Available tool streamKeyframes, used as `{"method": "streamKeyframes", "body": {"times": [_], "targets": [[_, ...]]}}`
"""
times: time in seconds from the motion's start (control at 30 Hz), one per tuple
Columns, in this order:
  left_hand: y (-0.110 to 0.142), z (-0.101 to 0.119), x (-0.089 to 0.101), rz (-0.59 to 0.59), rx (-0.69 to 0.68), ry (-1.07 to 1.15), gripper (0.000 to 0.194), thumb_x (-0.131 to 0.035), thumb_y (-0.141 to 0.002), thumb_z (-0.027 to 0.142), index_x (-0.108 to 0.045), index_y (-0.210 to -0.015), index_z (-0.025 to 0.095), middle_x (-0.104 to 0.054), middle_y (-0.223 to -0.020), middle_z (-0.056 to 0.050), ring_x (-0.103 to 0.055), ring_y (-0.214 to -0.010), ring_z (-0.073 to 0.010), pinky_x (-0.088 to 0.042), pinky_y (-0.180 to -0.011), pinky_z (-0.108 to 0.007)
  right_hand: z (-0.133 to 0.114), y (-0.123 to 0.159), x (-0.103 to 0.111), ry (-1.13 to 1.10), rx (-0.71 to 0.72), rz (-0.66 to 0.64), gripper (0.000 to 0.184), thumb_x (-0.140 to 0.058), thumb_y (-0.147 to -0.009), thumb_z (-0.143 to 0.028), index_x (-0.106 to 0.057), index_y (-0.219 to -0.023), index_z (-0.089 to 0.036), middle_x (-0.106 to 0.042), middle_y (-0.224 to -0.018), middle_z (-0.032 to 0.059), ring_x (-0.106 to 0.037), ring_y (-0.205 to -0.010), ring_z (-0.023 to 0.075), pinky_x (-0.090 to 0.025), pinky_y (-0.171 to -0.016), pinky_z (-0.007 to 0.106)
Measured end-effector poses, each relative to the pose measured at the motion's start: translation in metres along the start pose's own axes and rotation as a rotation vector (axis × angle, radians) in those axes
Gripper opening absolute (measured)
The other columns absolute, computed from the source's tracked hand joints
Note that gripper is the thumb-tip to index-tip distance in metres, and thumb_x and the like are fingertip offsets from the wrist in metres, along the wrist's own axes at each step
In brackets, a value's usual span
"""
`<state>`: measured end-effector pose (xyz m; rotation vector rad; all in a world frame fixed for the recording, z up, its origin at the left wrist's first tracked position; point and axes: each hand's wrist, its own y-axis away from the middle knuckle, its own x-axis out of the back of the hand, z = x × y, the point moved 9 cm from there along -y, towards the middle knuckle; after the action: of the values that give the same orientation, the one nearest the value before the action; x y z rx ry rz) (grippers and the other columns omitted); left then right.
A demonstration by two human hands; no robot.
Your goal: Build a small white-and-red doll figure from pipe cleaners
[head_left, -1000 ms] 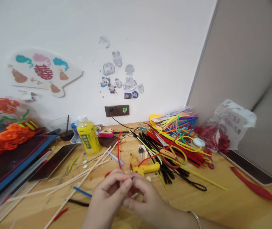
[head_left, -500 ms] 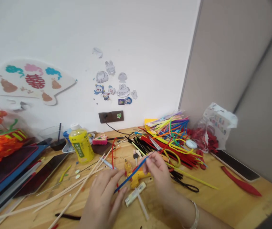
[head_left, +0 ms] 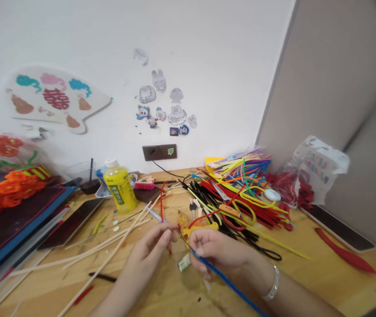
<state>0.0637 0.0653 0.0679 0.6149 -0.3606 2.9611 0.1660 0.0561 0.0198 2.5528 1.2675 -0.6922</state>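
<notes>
A blue pipe cleaner [head_left: 227, 277] runs from between my hands down to the bottom edge of the view. My right hand [head_left: 212, 248] is closed, pinching it close to its upper end. My left hand [head_left: 155, 246] has its fingers bent together at the thin tip of the same pipe cleaner, though its fingertips are slightly blurred. Just behind the hands lies a yellow hot glue gun [head_left: 209, 226], partly covered by my right hand. A small pale box [head_left: 184, 263] shows below, between the hands.
Thin wooden sticks [head_left: 108, 253] cross the table on the left. A yellow drink bottle [head_left: 121, 187] stands behind them. Piled pipe cleaners [head_left: 241, 176] and scissors [head_left: 220, 193] lie at the back right, near a plastic bag [head_left: 320, 167]. Phones lie at both sides.
The blue pipe cleaner, formerly slanting up from the left hand to the right, now trails down to the lower right. My right hand has moved lower; the view has shifted slightly.
</notes>
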Motion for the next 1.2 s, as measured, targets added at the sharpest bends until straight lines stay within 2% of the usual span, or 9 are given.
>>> {"method": "streamKeyframes", "body": {"times": [0.1, 0.2, 0.37, 0.47, 0.57, 0.7, 0.87, 1.03, 1.2], "targets": [[-0.001, -0.002, -0.008, -0.06, 0.018, 0.078, 0.025, -0.053, -0.076, 0.041, -0.063, -0.076, 0.017, -0.059, -0.062, 0.0, -0.055, -0.06, -0.0161, -0.045, -0.058, -0.026, 0.011, 0.001, -0.005, -0.057, -0.069, -0.052, 0.019, -0.064, -0.068, -0.023, -0.048, -0.074, -0.016, -0.061, -0.054, -0.0017, -0.049, -0.039, 0.0075, -0.039, -0.037, 0.016], [-0.002, -0.007, -0.005, -0.036, 0.074, 0.091, 0.027, -0.06, -0.07, 0.043, -0.058, -0.061, 0.018, -0.057, -0.056, 0.001, -0.052, -0.056, -0.0141, -0.042, -0.055, -0.024, 0.013, 0.0, -0.002, -0.079, -0.092, -0.018, 0.02, -0.066, -0.07, -0.025, -0.049, -0.074, -0.016, -0.062, -0.055, -0.0005, -0.05, -0.04, 0.0079, -0.04, -0.038, 0.016], [-0.001, -0.019, -0.008, -0.028, 0.239, 0.281, 0.039, -0.065, -0.063, 0.054, -0.056, -0.056, 0.017, -0.056, -0.049, 0.004, -0.046, -0.045, -0.0092, -0.038, -0.049, -0.022, -0.008, -0.001, 0.013, -0.055, 0.104, 0.124, 0.019, -0.066, -0.075, -0.023, -0.057, -0.088, -0.013, -0.068, -0.073, 0.004, -0.055, -0.051, 0.0071, -0.048, -0.054, 0.021], [0.005, -0.027, -0.02, -0.045, 0.33, 0.459, 0.043, -0.068, -0.061, 0.056, -0.056, -0.056, 0.015, -0.054, -0.047, 0.004, -0.044, -0.043, -0.0071, -0.034, -0.047, -0.02, -0.011, -0.002, 0.012, -0.132, 0.15, 0.118, 0.026, -0.066, -0.076, -0.03, -0.06, -0.095, -0.015, -0.069, -0.085, 0.0054, -0.059, -0.057, 0.009, -0.05, -0.061, 0.026], [0.011, -0.033, -0.034, -0.056, 0.387, 0.562, 0.045, -0.071, -0.057, 0.056, -0.054, -0.056, 0.015, -0.055, -0.047, 0.004, -0.044, -0.041, -0.0064, -0.033, -0.045, -0.02, -0.013, -0.002, 0.016, -0.099, 0.215, 0.165, 0.027, -0.069, -0.073, -0.029, -0.062, -0.095, -0.016, -0.069, -0.08, 0.0033, -0.059, -0.056, 0.0088, -0.049, -0.058, 0.024], [0.016, -0.033, -0.046, -0.106, 0.371, 0.538, 0.048, -0.07, -0.056, 0.06, -0.05, -0.054, 0.016, -0.052, -0.043, 0.006, -0.042, -0.036, -0.0058, -0.031, -0.041, -0.019, -0.015, 0.0, 0.021, 0.143, 0.275, 0.285, 0.021, -0.074, -0.068, -0.029, -0.063, -0.08, -0.015, -0.064, -0.063, -0.0016, -0.057, -0.055, 0.0081, -0.044, -0.056, 0.021], [0.017, -0.036, -0.051, -0.152, 0.378, 0.578, 0.048, -0.068, -0.059, 0.061, -0.051, -0.057, 0.016, -0.054, -0.047, 0.005, -0.043, -0.038, -0.0058, -0.032, -0.041, -0.019, -0.023, 0.006, 0.021, 0.342, 0.318, 0.384, 0.016, -0.072, -0.07, -0.03, -0.064, -0.074, -0.016, -0.062, -0.066, -0.0023, -0.057, -0.062, 0.0095, -0.044, -0.062, 0.023], [0.015, -0.031, -0.049, -0.172, 0.344, 0.554, 0.048, -0.067, -0.059, 0.061, -0.054, -0.061, 0.015, -0.057, -0.053, 0.003, -0.049, -0.044, -0.0081, -0.038, -0.047, -0.021, -0.029, 0.009, 0.016, 0.42, 0.338, 0.386, 0.015, -0.067, -0.074, -0.031, -0.064, -0.075, -0.017, -0.061, -0.066, -0.0019, -0.057, -0.063, 0.011, -0.045, -0.064, 0.025], [0.016, -0.027, -0.046, -0.161, 0.338, 0.465, 0.046, -0.064, -0.062, 0.061, -0.053, -0.06, 0.016, -0.055, -0.052, 0.004, -0.048, -0.045, -0.0091, -0.038, -0.047, -0.022, -0.032, 0.011, 0.013, 0.5, 0.351, 0.398, 0.014, -0.065, -0.076, -0.031, -0.063, -0.075, -0.017, -0.06, -0.069, -0.0014, -0.057, -0.066, 0.0117, -0.045, -0.064, 0.025]]}}
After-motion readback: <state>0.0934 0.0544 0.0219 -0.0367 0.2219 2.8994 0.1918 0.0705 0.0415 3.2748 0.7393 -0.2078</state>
